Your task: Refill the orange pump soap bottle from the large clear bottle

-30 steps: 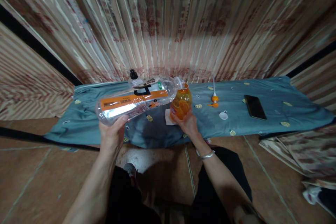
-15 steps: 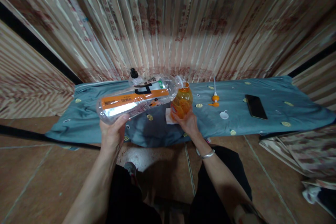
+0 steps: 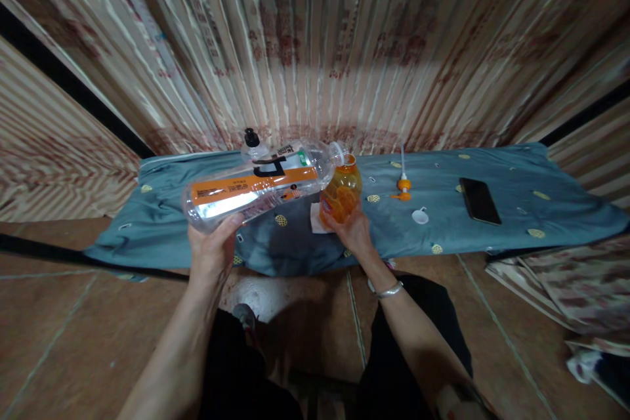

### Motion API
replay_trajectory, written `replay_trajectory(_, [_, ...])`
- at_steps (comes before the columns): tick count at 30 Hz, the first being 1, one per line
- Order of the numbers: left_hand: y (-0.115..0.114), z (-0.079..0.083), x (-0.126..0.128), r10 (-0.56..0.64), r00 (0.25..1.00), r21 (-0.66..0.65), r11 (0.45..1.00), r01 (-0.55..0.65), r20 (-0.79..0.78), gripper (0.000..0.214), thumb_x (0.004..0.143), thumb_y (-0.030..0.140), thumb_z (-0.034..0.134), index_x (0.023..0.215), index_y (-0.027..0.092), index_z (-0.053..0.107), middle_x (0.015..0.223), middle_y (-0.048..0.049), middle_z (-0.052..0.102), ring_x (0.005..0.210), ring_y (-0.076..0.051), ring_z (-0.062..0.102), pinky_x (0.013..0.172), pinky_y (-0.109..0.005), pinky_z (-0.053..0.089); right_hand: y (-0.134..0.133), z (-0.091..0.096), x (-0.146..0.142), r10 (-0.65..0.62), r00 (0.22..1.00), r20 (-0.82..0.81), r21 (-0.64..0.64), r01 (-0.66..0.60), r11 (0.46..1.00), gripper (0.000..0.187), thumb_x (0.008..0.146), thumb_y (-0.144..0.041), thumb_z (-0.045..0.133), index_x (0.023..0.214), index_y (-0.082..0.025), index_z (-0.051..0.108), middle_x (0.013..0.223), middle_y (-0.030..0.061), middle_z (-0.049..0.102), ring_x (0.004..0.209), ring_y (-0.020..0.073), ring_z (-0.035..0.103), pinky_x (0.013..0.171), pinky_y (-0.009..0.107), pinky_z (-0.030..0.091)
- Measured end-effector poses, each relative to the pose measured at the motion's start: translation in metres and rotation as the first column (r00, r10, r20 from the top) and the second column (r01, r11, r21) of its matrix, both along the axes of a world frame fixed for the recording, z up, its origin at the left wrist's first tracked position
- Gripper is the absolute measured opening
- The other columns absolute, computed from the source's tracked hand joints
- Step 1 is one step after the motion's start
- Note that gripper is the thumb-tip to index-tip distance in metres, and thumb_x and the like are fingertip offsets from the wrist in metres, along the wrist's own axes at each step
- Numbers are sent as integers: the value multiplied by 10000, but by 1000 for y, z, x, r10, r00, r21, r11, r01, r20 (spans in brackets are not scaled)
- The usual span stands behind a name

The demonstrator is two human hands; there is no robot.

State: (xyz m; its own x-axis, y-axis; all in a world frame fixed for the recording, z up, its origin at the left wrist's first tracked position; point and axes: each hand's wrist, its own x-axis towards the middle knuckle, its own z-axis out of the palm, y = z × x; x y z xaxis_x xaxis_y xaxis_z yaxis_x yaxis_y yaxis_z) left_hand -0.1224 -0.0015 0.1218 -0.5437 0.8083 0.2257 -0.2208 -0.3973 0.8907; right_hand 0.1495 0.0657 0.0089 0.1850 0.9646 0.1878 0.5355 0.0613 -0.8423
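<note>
One teal patterned cloth, beneath; one large clear bottle, tipped, neck toward between 2 and 3 o'clock at the mouth of an orange bottle, base end clasped in the left hand, thumb on top. Orange bottle: smaller, lower body wrapped by the right hand. At its 3 o'clock: dark phone, farther; orange pump head, nearer.

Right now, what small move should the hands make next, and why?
I'd probably ease the large clear bottle slightly rightward with the left hand: its mouth appears near the left edge of the orange bottle's open rim, while the right hand grips that bottle low down. Whether liquid is flowing, I can't tell.
</note>
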Motion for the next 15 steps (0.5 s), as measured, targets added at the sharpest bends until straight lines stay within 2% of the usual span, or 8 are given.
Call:
replay_trajectory(4, [-1,1,0,22,999,-4,1000,-22,30,684,411,428,1225,945,236,841,984,-54,904,881,-265,846,743,-326,712,-1,5,-2,-9,1000,10,-25,9,1000,826,833,-599,985,1472,-169,688,1286,233,948,1201,474,935,1034,592,775])
replay_trajectory(7, [-3,0,-2,-13,1000,-6,1000,13,-11,660,510,423,1210,1046,244,868,972,-42,883,944,-281,849,744,-324,693,-1,7,-3,-19,1000,9,-40,19,999,849,824,-563,1003,1498,-157,682,1328,247,941,1257,483,930,1072,591,771])
replay_trajectory(10, [-4,0,-3,-30,999,-20,999,29,-34,619,536,421,1207,1018,248,860,966,-27,876,929,-269,832,719,-318,675,-2,6,-3,-4,1000,-12,-33,4,999,836,827,-551,1004,1509,-186,686,1348,225,943,1277,477,926,1085,594,770])
replay_trajectory(15, [-3,2,-1,-6,999,-10,1000,5,-38,614,524,471,1207,963,247,841,978,-47,887,1041,-341,874,882,-424,759,-2,3,-2,8,1000,-11,-21,-8,1000,808,864,-555,953,1524,-180,676,1354,214,939,1275,460,926,1106,615,764])
